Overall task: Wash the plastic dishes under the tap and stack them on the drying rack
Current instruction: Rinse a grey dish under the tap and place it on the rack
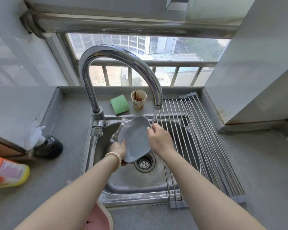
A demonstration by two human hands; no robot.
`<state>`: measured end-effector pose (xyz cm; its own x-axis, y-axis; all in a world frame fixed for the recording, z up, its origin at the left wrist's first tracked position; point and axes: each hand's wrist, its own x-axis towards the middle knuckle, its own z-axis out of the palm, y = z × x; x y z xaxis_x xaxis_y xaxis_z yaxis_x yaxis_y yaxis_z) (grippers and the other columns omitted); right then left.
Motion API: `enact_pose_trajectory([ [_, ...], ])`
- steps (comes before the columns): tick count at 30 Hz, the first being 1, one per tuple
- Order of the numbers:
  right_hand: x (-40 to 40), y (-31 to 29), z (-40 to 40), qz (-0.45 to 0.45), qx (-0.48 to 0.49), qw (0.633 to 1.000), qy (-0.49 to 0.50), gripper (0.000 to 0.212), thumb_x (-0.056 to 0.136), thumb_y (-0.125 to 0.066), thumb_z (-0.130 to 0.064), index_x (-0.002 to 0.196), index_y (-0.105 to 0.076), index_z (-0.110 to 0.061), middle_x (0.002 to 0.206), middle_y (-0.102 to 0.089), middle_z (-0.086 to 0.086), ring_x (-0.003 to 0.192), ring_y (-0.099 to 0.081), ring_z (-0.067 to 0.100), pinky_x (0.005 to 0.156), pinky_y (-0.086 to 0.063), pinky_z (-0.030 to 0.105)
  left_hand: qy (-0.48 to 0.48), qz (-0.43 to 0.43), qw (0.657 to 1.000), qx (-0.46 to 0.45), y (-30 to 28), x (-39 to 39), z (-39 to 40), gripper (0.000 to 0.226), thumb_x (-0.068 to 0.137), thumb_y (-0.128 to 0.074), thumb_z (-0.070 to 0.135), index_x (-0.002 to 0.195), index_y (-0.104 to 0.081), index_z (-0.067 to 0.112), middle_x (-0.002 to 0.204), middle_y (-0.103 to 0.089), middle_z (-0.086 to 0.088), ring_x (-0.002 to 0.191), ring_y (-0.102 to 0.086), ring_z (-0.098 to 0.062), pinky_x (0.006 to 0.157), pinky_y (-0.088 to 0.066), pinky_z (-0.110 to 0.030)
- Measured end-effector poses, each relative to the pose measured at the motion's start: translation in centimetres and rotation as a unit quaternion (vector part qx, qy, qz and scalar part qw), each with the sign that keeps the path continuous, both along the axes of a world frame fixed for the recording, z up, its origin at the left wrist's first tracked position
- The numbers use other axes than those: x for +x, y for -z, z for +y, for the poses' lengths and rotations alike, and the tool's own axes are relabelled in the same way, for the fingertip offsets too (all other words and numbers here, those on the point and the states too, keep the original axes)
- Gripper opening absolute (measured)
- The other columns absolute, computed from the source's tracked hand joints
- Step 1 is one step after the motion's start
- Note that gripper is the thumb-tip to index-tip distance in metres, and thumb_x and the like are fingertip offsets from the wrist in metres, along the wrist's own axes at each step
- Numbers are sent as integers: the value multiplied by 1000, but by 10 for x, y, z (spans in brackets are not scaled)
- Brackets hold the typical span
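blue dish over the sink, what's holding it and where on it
Both hands hold the blue plastic dish by its rim: the left hand at the lower left edge, the right hand at the upper right edge.

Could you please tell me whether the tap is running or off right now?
Running: a stream falls from the tap spout onto the plate and splashes off its left edge.

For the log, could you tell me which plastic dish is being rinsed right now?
The grey-blue dish, held tilted over the sink by both hands; the pink one sits at the counter's near edge.
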<state>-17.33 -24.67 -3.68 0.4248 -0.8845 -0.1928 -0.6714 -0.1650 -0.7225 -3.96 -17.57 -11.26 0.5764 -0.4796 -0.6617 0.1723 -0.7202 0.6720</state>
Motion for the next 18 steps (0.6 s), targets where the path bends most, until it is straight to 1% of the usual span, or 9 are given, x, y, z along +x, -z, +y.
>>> enact_pose_trajectory([
  [3, -12, 9, 6, -24, -43, 999, -20, 28, 102, -35, -23, 125, -52, -22, 91, -66, 3, 77, -62, 20, 61, -51, 32, -18, -42, 997, -61, -14, -7, -1, 27, 93, -56, 34, 92, -66, 9, 97, -68, -14, 92, -64, -32, 84, -52, -38],
  [6, -26, 22, 3, -97, 53, 993, 33, 38, 99, -40, -8, 135, -45, -22, 101, -60, -4, 91, -60, 15, 67, -47, 18, 5, -63, 986, -154, -26, -4, -3, 7, 90, -58, 11, 89, -62, 18, 83, -65, -1, 87, -61, -26, 76, -51, -35],
  [8, -29, 32, 1, -106, 113, 986, 62, 47, 93, -49, 0, 134, -43, -20, 107, -55, -6, 104, -56, 17, 76, -47, 20, 44, -60, 974, -212, -32, -1, -5, 33, 86, -53, -6, 97, -59, 24, 91, -64, 2, 94, -61, -24, 82, -53, -39],
  [10, -26, 36, 3, -103, 154, 980, 72, 62, 87, -56, 3, 139, -35, -23, 112, -54, -4, 109, -54, 18, 81, -49, 25, 85, -52, 962, -254, -37, 1, -7, 57, 80, -48, -16, 119, -51, 27, 103, -60, 8, 97, -60, -15, 82, -53, -29],
  [11, -23, 38, 4, -112, 168, 976, 78, 73, 84, -60, 2, 144, -27, -25, 121, -53, -1, 116, -52, 21, 89, -50, 32, 104, -48, 958, -261, -37, 4, -9, 68, 79, -48, -17, 129, -44, 30, 108, -58, 11, 97, -59, -10, 81, -53, -25],
  [13, -17, 40, 8, -110, 181, 974, 78, 89, 86, -65, -8, 152, -8, -27, 140, -44, 4, 127, -47, 25, 103, -44, 40, 119, -38, 963, -241, -36, 9, -11, 74, 81, -49, -11, 138, -37, 36, 117, -58, 5, 101, -59, -14, 87, -53, -35],
  [14, -13, 39, 11, -76, 166, 981, 66, 89, 89, -63, -17, 153, -2, -25, 144, -40, 6, 128, -45, 26, 104, -41, 40, 111, -38, 967, -226, -35, 11, -11, 67, 86, -50, -4, 138, -38, 35, 122, -58, 0, 107, -59, -20, 93, -51, -42],
  [16, -7, 37, 15, 87, 77, 993, 15, 80, 96, -51, -34, 153, 3, -19, 148, -31, 11, 129, -41, 29, 104, -36, 40, 95, -65, 971, -209, -33, 10, -12, 45, 95, -48, 9, 137, -42, 25, 131, -54, -7, 119, -53, -25, 103, -42, -47],
  [18, -3, 34, 16, 253, -20, 966, -49, 76, 99, -37, -43, 151, 6, -9, 157, -5, 16, 144, -14, 31, 116, -17, 45, 76, -92, 972, -200, -36, 5, -8, 36, 100, -41, 16, 136, -44, 15, 133, -52, -6, 124, -49, -22, 110, -35, -38],
])
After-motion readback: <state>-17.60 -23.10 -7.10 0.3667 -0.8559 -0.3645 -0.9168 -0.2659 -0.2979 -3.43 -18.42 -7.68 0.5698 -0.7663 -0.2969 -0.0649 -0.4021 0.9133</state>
